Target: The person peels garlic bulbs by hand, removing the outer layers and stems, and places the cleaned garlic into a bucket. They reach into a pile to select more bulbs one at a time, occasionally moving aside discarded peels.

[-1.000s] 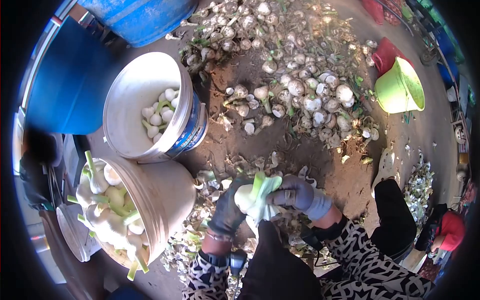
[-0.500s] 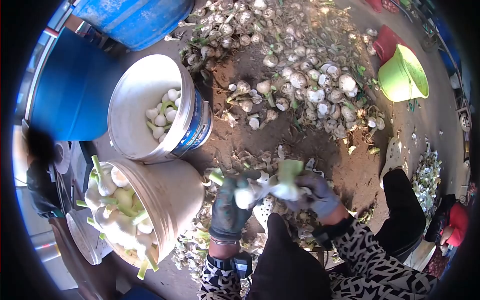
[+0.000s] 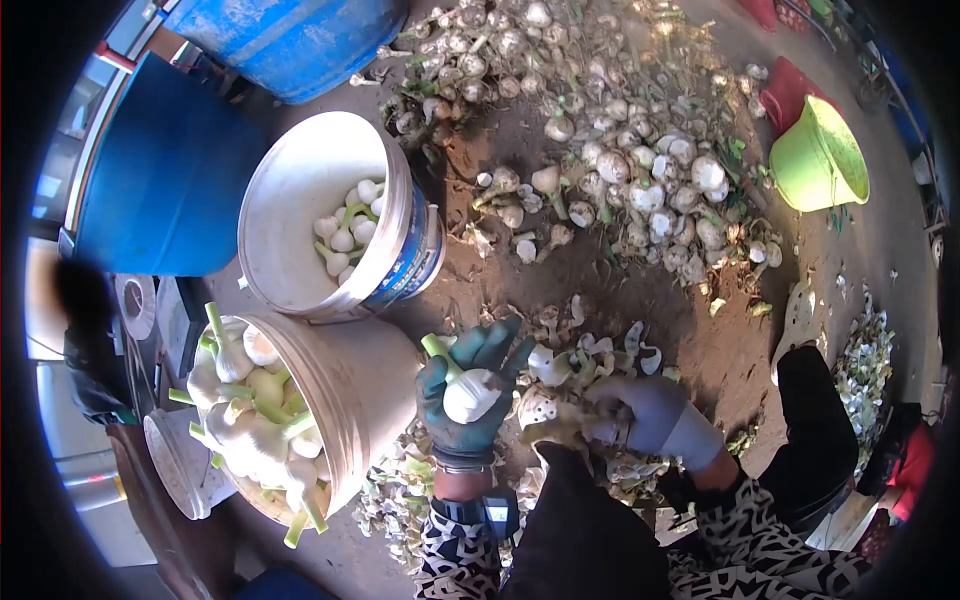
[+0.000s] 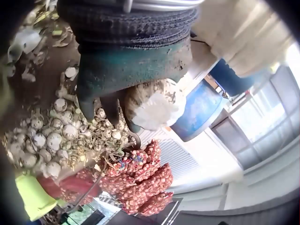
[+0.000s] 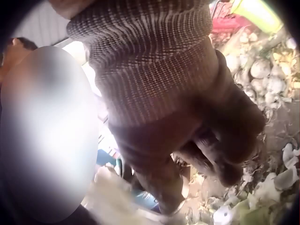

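Note:
In the head view, my gloved left hand (image 3: 470,395) holds a white garlic bulb (image 3: 470,397) in its palm, thumb on one side and fingers on the other. The bulb's green cut stem (image 3: 437,350) points up and left. In the left wrist view, the bulb (image 4: 157,105) shows a white face and some dirty skin beside the dark green glove. My right hand (image 3: 645,415), in a grey glove, is low to the right. A blurred brownish strip of garlic skin (image 3: 562,424) lies at its fingertips. The right wrist view shows loosely bent fingers (image 5: 243,136) with a gap to the thumb.
A tilted bucket (image 3: 345,390) full of peeled garlic stands left of my left hand. Behind it, a white bucket (image 3: 290,215) holds several bulbs. Ahead lies a big heap of unpeeled garlic (image 3: 640,170), with a lime-green bucket (image 3: 815,165) at right. Peelings cover the ground around my legs.
The two hands have moved apart. Leafy outer skin has come off the bulb, which now shows white in my left palm, while my right hand has moved down and to the right.

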The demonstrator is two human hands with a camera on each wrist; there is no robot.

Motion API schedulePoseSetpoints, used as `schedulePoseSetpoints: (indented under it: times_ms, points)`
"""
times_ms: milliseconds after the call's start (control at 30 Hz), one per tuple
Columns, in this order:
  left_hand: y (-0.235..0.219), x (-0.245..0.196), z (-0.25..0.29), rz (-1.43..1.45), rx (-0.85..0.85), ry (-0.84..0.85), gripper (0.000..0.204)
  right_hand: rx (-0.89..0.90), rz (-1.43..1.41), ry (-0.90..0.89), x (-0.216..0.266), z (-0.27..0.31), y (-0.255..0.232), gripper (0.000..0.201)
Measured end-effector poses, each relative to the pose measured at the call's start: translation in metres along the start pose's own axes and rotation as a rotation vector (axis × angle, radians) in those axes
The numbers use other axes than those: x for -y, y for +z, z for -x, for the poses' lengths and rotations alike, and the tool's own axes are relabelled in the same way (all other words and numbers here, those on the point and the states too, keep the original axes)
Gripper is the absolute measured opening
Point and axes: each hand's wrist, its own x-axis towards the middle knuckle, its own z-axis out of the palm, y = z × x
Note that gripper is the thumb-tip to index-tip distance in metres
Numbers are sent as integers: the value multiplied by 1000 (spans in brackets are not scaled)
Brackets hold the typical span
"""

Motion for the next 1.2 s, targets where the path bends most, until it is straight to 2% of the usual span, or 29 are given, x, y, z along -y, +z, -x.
schedulePoseSetpoints:
  times_ms: [33,67,133,200,267,333,400,500,533,600,633,667,733,800,833,867,900,933,967,1000,1067,1133,1167,1200]
  points:
    - [0,-2,5,-5,-15,-12,45,33,-326,-66,-6,-13,12,32]
    - [3,-6,9,-155,18,-35,50,54,-651,-131,-11,-26,22,36]
    - [13,-11,8,-444,116,-78,60,332,-620,248,15,-51,14,40]
    - [22,-12,11,-610,139,-84,65,318,-662,29,19,-68,19,28]
    - [28,-11,11,-698,136,-35,66,340,-792,89,30,-68,16,30]
    - [30,-9,11,-747,138,-18,66,428,-876,238,36,-67,12,29]
    - [33,-11,12,-797,143,9,67,413,-897,248,38,-64,12,29]
    - [31,-14,14,-1048,152,-91,73,387,-1001,264,29,-56,18,28]
    - [29,-11,13,-1047,159,-97,73,405,-1034,249,27,-52,17,25]
    - [26,-2,10,-555,223,-95,71,417,-1055,230,18,-42,13,23]
    - [22,0,4,-388,394,-57,64,429,-918,327,11,-35,13,21]
    - [19,0,3,-395,393,-46,64,443,-781,417,3,-29,15,19]
    - [13,1,3,-226,254,-37,58,532,-761,147,-23,-9,20,19]
    - [11,2,1,-171,210,-37,56,618,-1087,-224,-35,6,19,21]
    - [11,3,0,-64,131,-41,57,440,-1248,-382,-33,14,18,22]
    - [11,5,-1,45,54,-44,59,447,-1248,-387,-32,14,14,22]
    - [13,7,-2,-31,-26,-23,53,362,-1069,-405,-25,7,5,23]
    - [12,8,-2,-30,-18,-12,53,276,-886,-423,-19,-1,0,26]
    - [7,10,-3,14,7,-29,54,171,-459,-264,-12,-9,3,31]
    - [3,13,-2,59,32,-50,56,-32,-294,-244,-5,-17,13,36]
    - [-3,19,0,27,41,-39,55,-70,-349,-176,2,-39,36,35]
    - [-8,23,3,-60,-63,-88,66,-68,-287,-207,19,-63,49,27]
    - [-16,24,4,-141,60,-24,63,-73,-225,-240,23,-70,51,20]
    - [-14,23,3,-142,58,-16,63,-67,-225,-246,23,-70,52,20]
